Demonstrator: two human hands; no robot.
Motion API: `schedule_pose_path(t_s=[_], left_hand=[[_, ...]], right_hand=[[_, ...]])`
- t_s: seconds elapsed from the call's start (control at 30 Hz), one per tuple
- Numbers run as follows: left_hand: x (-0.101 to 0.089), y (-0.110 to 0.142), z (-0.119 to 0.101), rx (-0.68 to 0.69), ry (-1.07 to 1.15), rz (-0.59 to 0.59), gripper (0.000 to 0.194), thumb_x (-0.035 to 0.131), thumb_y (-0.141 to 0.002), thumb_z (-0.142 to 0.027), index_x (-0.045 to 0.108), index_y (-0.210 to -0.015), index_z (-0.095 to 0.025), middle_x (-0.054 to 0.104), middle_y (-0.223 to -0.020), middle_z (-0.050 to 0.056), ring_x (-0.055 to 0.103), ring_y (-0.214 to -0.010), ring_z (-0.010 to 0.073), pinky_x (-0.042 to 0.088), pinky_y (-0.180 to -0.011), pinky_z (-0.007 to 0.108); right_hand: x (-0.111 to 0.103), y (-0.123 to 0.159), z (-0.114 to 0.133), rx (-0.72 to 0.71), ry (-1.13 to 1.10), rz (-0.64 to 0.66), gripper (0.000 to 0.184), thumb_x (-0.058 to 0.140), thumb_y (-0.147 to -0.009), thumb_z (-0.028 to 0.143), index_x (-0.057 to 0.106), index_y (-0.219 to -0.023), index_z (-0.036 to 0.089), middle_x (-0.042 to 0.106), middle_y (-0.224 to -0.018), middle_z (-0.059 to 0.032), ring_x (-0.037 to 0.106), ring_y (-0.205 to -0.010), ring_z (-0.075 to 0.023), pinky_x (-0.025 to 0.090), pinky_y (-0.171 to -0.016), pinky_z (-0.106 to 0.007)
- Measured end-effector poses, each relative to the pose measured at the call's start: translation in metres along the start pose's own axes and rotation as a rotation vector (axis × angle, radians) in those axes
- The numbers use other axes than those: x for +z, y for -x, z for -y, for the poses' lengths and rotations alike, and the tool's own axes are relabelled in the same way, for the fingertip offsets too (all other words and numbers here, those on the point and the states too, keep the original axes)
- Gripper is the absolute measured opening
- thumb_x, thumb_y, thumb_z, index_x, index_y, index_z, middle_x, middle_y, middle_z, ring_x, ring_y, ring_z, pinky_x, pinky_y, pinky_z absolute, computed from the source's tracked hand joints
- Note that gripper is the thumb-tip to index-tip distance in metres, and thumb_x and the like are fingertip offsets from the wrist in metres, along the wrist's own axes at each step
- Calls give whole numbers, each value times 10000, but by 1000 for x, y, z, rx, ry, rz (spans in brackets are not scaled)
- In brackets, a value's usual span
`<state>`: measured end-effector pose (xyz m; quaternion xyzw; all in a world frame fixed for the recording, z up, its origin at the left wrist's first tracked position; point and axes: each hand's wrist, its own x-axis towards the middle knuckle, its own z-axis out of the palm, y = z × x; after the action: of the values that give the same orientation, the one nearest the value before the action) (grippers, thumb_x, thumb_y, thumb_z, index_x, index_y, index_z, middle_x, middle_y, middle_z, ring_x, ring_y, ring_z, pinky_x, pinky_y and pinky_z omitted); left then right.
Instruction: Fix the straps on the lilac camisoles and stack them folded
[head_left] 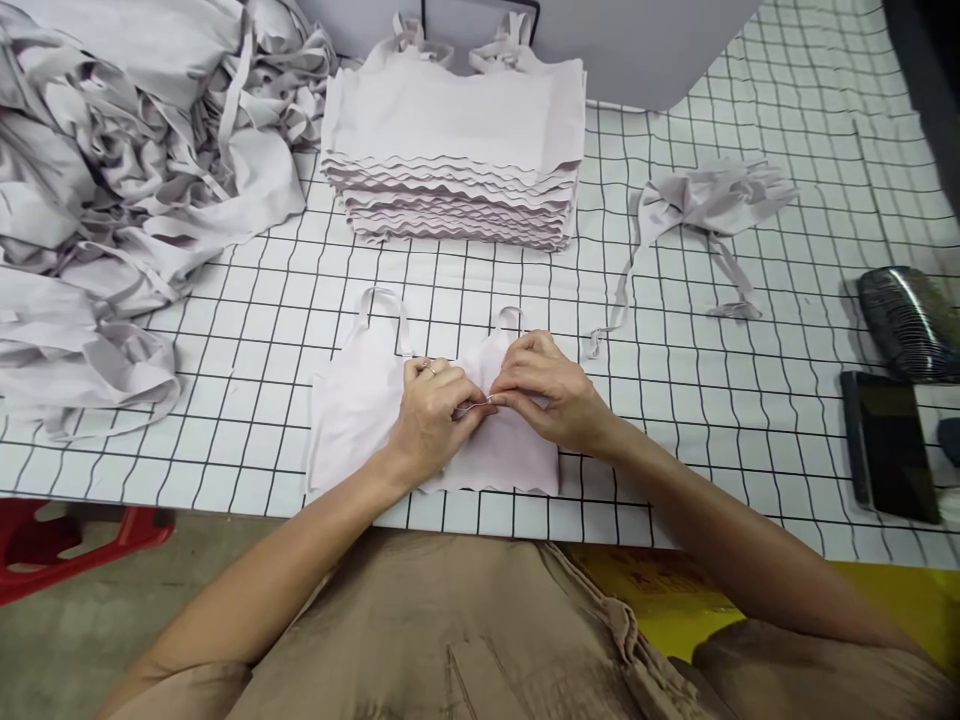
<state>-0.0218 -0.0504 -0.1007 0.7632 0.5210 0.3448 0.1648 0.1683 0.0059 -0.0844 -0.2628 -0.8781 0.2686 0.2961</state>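
A pale pink strappy top [352,420] lies flat on the table in front of me, its two straps pointing away and its scalloped hem near the front edge. Over its middle, my left hand [436,415] is closed, pinching a thin edge or thread at the top's upper middle. My right hand [546,388] pinches the same spot from the other side, thumb and forefinger pressed together. The fingertips of both hands almost meet. What exactly lies between them is too small to make out fully. A ring is on a left-hand finger.
Behind the top stands a neat stack of similar garments [457,120], against a grey box [615,50]. A loose heap of pale garments [150,170] fills the left. One crumpled garment [697,200] lies right, with a phone [892,445] and a dark ribbed object [911,320] farther right.
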Motion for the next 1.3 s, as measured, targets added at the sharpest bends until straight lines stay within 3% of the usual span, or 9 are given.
schedule_pose_path(t_s=[0.2,0.33,0.47,0.7,0.87,0.97,1.03,1.13,1.3], left_hand=[[0,1,2,54,15,-18,287,631,-964,-292,627,-693,-197,581,-618,-31,500,-681,153,347,-794,355],[-5,-1,4,-32,9,64,206,706,-919,-299,674,-739,-204,644,-665,-32,536,-705,153,332,-817,366],[-8,-3,5,-99,-31,98,190,794,-843,-282,655,-742,-202,714,-737,-35,557,-739,163,307,-822,370],[-11,-8,9,-123,-72,118,231,814,-815,-360,656,-796,-192,672,-714,-26,569,-699,164,368,-808,362],[-36,19,6,41,-231,-36,510,631,-958,-406,511,-1387,-159,651,-1270,159,579,-1241,285,416,-1050,464],[-59,51,21,116,-346,205,724,500,-1018,-417,149,-1615,-205,418,-1585,159,328,-1509,302,281,-1218,516],[-78,71,38,-25,-452,314,800,466,-1020,-453,-22,-1631,-282,280,-1666,103,229,-1549,311,228,-1250,548],[-98,84,54,-260,-573,182,779,403,-1042,-399,-112,-1619,-306,140,-1700,103,107,-1566,340,151,-1249,626],[-76,80,25,-46,-465,262,750,360,-1054,-366,-106,-1624,-228,113,-1700,102,82,-1575,268,178,-1278,516]], right_hand=[[-13,-9,5,-118,197,300,343,433,-982,58,605,-710,176,553,-709,-29,443,-888,-207,321,-966,-531],[-31,-24,-11,-22,79,442,266,566,-982,238,667,-741,190,552,-682,-6,475,-844,-194,274,-1041,-589],[-51,-53,-37,120,9,405,331,605,-952,465,692,-741,225,530,-628,2,480,-772,-189,382,-947,-485],[-60,-92,-62,179,196,339,265,567,-962,329,708,-783,192,604,-751,-48,518,-878,-224,428,-863,-428],[-31,-43,-20,139,397,93,363,437,-1026,273,596,-1337,176,603,-1385,-154,547,-1250,-314,371,-1068,-600],[-8,16,15,68,409,254,602,398,-1046,424,235,-1600,256,366,-1626,-110,358,-1488,-309,297,-1177,-632],[0,51,27,40,424,326,805,409,-1008,581,36,-1632,237,288,-1654,-140,313,-1514,-339,282,-1169,-682],[0,76,32,187,498,287,862,362,-1006,615,-127,-1612,248,176,-1677,-163,239,-1538,-372,250,-1135,-759],[12,65,46,162,467,281,902,364,-1001,628,-190,-1594,234,122,-1681,-161,174,-1561,-343,192,-1172,-750]])
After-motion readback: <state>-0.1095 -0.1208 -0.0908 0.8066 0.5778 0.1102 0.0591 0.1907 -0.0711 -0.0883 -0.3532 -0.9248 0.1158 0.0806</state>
